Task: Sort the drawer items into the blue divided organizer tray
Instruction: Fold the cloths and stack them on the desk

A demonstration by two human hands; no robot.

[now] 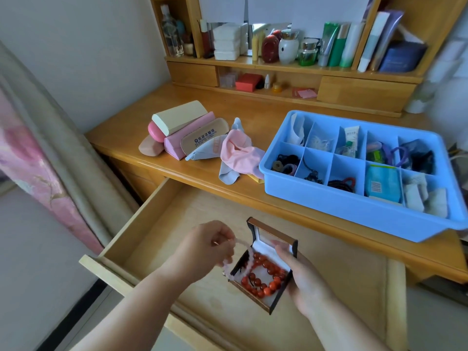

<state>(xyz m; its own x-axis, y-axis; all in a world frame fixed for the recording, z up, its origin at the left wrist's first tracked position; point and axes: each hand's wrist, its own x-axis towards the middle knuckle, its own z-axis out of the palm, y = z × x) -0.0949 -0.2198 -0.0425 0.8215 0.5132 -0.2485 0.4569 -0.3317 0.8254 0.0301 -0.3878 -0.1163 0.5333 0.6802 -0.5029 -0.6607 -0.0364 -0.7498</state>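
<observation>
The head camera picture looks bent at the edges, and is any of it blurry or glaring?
Head view: wide-angle lens bows the desk edge and blue tray; soft daylight, faint shadows, no harsh glare; the shelf bottles and far right edge look smeared; the left hand and its pale bead strand are slightly motion-blurred, while the red beads in the box held by the right hand stay fairly sharp.
</observation>
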